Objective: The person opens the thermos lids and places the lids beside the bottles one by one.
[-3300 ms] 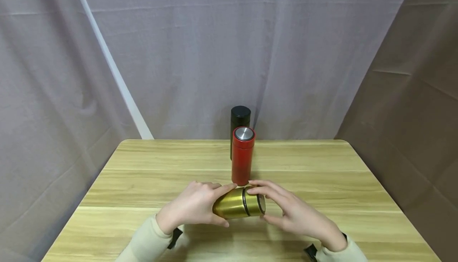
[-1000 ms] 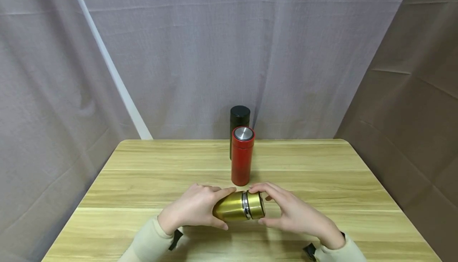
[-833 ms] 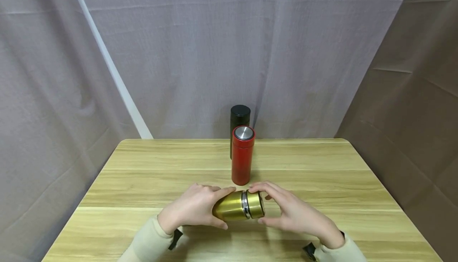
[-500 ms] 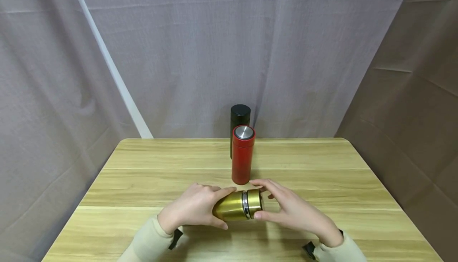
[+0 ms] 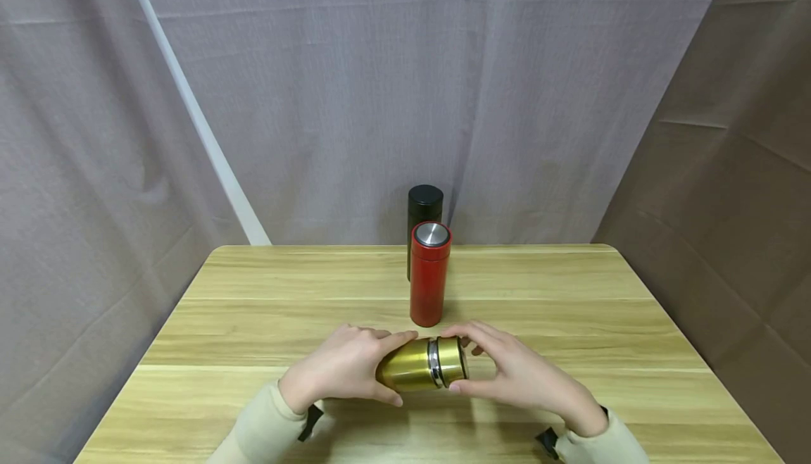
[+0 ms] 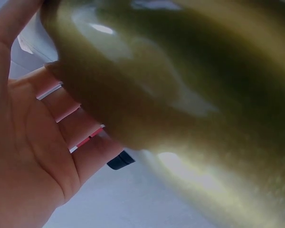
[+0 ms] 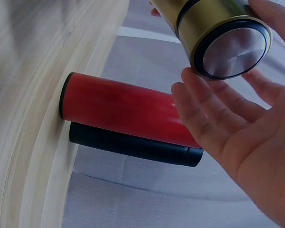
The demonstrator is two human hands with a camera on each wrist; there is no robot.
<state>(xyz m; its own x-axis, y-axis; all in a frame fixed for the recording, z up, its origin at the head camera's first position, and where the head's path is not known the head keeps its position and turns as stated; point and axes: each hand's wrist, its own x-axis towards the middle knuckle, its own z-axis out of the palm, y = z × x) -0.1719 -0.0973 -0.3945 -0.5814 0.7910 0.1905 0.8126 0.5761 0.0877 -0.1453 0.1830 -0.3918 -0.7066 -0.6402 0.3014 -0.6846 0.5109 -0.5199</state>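
Grey curtain backs the bench, which has a wood-grain top. Left to right, the parts are arranged as follows.

Left hand: fingers wrapped around the body of the gold bottle. The bottle is held on its side, raised off the bench, about midway between the left and right edges, cap end towards the right edge.

Beyond it, the black bottle stands upright near the back edge; the red bottle stands upright in front of it.

Steel band: now exposed between body and cap; 3.3 s ago only a thin dark ring showed there. This suggests that the cap is backing off the body, though it is not yet separated.

Right hand: thumb at the cap's near side, index finger at its far side, a light fingertip grasp. The cap's end face lies between these fingers, towards the palm.
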